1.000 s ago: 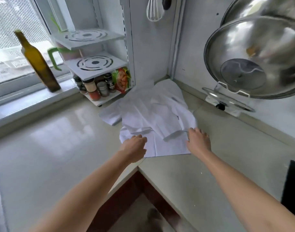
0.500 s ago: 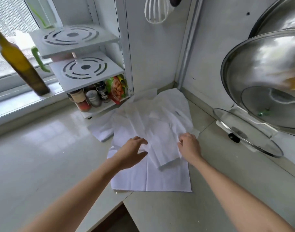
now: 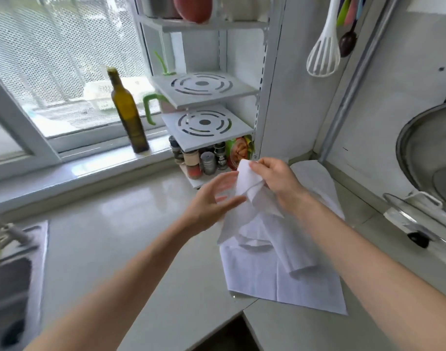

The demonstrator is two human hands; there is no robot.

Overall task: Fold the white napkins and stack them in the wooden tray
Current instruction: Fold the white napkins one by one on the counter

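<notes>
Head-worn view, down over hands [image 3: 244,191], blurry.

Two bare forearms reach into view from the bottom edge, with no sleeves, watch or bracelet on either. The left hand [image 3: 211,198] and the right hand [image 3: 276,182] wear no gloves and no rings that can be seen. The fingernails look short and unpainted, though blur softens the left fingertips.

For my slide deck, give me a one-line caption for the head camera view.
Right hand lifts a white napkin off the pile as the left hand reaches in.
</notes>
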